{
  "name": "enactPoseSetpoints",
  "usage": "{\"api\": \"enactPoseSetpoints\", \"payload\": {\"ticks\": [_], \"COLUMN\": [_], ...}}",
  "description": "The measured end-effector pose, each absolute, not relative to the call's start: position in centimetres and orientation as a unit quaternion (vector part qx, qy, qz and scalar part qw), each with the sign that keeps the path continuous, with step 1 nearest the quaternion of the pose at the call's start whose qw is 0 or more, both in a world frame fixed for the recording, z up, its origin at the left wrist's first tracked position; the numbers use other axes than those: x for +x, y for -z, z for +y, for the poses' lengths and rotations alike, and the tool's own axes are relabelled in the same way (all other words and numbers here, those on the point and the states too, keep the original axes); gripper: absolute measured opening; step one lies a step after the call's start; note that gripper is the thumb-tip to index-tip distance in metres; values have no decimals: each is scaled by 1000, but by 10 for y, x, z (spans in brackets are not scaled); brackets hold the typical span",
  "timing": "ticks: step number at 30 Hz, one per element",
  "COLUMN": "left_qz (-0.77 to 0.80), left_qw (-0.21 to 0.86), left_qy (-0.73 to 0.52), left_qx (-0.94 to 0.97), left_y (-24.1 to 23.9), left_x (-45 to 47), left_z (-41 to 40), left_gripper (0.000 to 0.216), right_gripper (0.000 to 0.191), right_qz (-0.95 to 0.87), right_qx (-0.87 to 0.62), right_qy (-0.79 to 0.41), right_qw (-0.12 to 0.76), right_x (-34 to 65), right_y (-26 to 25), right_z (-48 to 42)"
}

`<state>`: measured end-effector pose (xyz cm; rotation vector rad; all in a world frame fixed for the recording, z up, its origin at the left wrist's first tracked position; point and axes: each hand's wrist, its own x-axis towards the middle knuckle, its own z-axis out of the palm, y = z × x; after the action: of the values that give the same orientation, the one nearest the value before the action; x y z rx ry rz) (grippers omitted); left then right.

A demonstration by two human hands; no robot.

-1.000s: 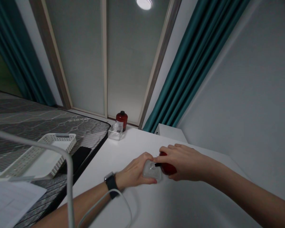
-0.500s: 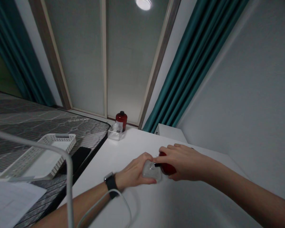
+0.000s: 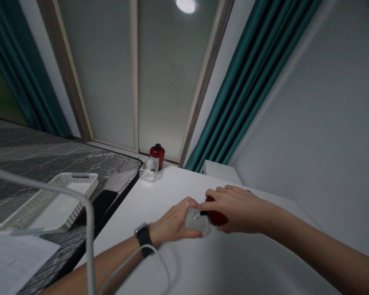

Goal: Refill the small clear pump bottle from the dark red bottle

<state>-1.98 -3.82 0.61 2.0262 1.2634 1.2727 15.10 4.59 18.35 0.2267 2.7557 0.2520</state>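
Note:
My left hand (image 3: 176, 223), with a dark watch on the wrist, is closed around a small clear container (image 3: 195, 220) above the white table. My right hand (image 3: 238, 209) grips a dark red bottle (image 3: 217, 218), laid over on its side. The bottle's black neck (image 3: 203, 213) points left and meets the top of the clear container. My right fingers cover much of the bottle. Whether liquid passes between the two, I cannot tell.
Another red bottle (image 3: 160, 153) stands at the white table's (image 3: 178, 180) far corner, behind a clear box (image 3: 148, 174). A white perforated basket (image 3: 61, 180), a black flat object (image 3: 103, 203) and papers (image 3: 18, 258) lie left. A pale cable (image 3: 90, 229) crosses the near left.

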Motion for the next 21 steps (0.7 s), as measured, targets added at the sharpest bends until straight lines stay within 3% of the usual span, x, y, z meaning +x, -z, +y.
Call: {"api": "enactPoseSetpoints", "payload": {"ticks": [15, 21], "left_qz": [459, 483], "left_qw": [221, 232], "left_qy": [-464, -477], "left_qx": [725, 697], "left_y": [-7, -8], "left_x": [-18, -17], "left_z": [-39, -41], "left_gripper": [68, 70], "right_gripper": [55, 59], "right_qz": [978, 981], "right_qx": [76, 112], "right_qy": [-82, 8], "right_qw": [177, 159], "right_x": [151, 155], "right_y": [-183, -188], "right_z": [48, 53]}}
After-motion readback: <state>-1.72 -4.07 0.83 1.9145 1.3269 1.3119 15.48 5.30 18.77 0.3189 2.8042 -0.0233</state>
